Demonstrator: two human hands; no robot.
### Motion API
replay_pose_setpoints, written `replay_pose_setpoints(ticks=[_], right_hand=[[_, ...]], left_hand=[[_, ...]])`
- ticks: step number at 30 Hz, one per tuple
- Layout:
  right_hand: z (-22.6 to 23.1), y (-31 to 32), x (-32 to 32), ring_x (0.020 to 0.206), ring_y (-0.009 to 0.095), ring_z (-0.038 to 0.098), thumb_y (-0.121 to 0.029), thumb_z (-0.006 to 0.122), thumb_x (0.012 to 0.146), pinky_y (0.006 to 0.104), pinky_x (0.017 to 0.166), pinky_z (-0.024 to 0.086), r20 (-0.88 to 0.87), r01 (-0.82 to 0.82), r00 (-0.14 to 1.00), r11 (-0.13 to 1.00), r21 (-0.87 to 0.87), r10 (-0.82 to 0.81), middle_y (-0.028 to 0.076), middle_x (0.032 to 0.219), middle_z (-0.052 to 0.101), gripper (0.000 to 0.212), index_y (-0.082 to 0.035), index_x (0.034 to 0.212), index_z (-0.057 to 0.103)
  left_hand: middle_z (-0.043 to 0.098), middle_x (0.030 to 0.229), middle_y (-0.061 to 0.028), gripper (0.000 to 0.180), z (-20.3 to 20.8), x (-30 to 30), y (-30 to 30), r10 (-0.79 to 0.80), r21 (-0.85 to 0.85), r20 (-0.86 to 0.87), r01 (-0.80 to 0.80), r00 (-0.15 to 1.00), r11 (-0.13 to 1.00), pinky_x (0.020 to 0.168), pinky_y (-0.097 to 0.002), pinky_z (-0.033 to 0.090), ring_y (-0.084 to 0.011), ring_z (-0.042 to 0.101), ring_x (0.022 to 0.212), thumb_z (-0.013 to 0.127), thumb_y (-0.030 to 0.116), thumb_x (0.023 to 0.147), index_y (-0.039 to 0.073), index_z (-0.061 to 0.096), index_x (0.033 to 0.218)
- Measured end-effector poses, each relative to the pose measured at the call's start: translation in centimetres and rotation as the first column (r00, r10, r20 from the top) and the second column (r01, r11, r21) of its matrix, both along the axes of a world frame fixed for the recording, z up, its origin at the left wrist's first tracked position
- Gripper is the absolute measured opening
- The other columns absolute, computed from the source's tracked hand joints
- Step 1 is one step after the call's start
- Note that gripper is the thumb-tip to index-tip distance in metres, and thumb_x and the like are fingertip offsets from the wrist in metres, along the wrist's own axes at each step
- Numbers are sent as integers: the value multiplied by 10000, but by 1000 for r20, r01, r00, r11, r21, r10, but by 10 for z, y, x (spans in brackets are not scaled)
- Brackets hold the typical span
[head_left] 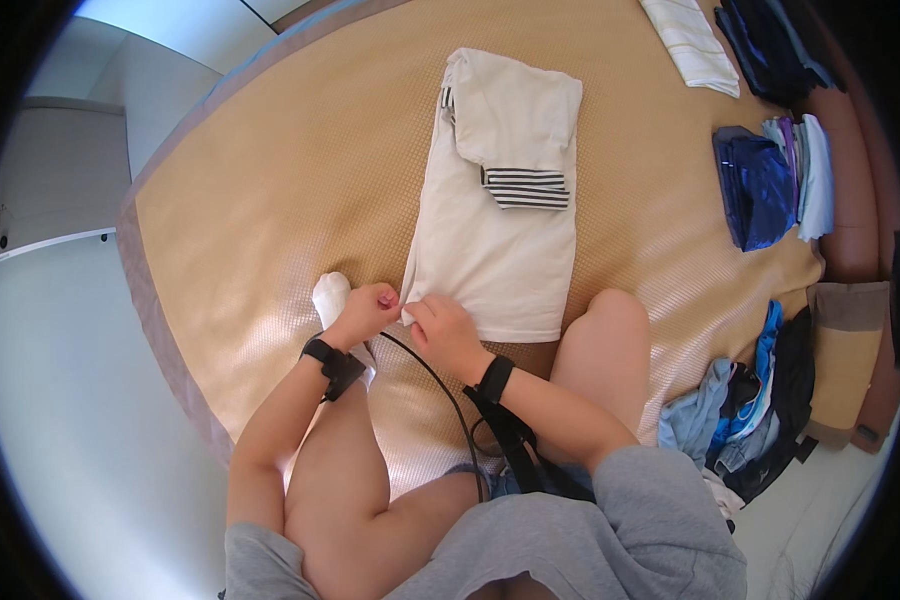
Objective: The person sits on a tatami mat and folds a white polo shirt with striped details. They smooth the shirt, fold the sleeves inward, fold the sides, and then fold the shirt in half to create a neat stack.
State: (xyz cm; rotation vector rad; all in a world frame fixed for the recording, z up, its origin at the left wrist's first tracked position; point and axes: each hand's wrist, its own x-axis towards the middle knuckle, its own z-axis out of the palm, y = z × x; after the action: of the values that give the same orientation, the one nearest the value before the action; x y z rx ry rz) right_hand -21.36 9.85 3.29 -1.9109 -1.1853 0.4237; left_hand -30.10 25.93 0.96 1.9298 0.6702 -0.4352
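Observation:
A cream long-sleeved top (500, 265) lies lengthwise on the mat in front of me. Its sleeve is folded over the upper part, and a black-and-white striped cuff rests across the middle. At the garment's near left corner, my right hand (448, 335) is closed, pinching a bit of the pale cloth. Just left of it my left hand (368, 312) is curled with its fingertips together. Whether any cloth is between those fingertips I cannot make out. Both wrists wear black bands, and a black cable (435, 375) runs below the hands.
My bent legs flank the garment's near end. A tan woven mat (270, 170) covers the bed. Along the right lie folded dark blue clothes (752, 190), a white folded cloth (692, 45) and a loose clothes heap (740, 415). White furniture stands left.

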Motion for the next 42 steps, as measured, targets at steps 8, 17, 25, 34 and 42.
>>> replay_pose_setpoints(ticks=[8, 17, 25, 34, 42], right_hand=[[-17, 10, -20, 749, 304, 544, -11, 571, 706, 395, 670, 444, -34, 110, 993, 994, 21, -109, 115, 772, 542, 194, -41, 897, 558], [12, -12, -7, 742, 307, 549, -67, 560, 749, 403, 660, 455, -176, 174, 966, 978, -113, -192, 112, 777, 543, 96, -64, 844, 563], [7, -95, 69, 944, 361, 489, -158, 605, 758, 404, 818, 420, 11, 617, 732, 656, -435, -682, 202, 1012, 499, 295, -16, 994, 502], [-22, -101, 52, 1048, 409, 409, -129, 600, 753, 429, 920, 353, 59, 719, 595, 498, -485, -802, 264, 1051, 457, 409, 19, 1080, 404], [5, -109, 58, 795, 434, 567, -131, 556, 764, 462, 729, 449, -191, 442, 677, 600, -667, -711, 266, 843, 580, 255, -35, 960, 423]], left_hand=[[607, 746, -28, 126, -1, -2, 8, 231, -527, -266, -342, 936, 778, 634, -227, 489, -101, 578, 671, 591, 116, 823, -2, 589, 867], [617, 728, -52, 272, 8, 10, -6, 119, -275, -238, -184, 964, 944, 583, -228, 493, -113, 597, 638, 650, 257, 808, -10, 601, 818], [629, 703, -81, 279, 7, 13, -6, 54, -192, -223, -98, 973, 977, 592, -255, 498, -132, 620, 639, 687, 226, 757, -38, 605, 794], [622, 699, -56, 250, 8, 13, -1, 51, -293, -248, -125, 967, 948, 579, -229, 482, -116, 595, 616, 713, 198, 733, -29, 618, 776], [535, 651, 9, 230, 11, 9, 12, -22, -176, -259, -25, 966, 984, 517, -218, 426, -78, 502, 574, 697, 193, 733, 7, 561, 722]])
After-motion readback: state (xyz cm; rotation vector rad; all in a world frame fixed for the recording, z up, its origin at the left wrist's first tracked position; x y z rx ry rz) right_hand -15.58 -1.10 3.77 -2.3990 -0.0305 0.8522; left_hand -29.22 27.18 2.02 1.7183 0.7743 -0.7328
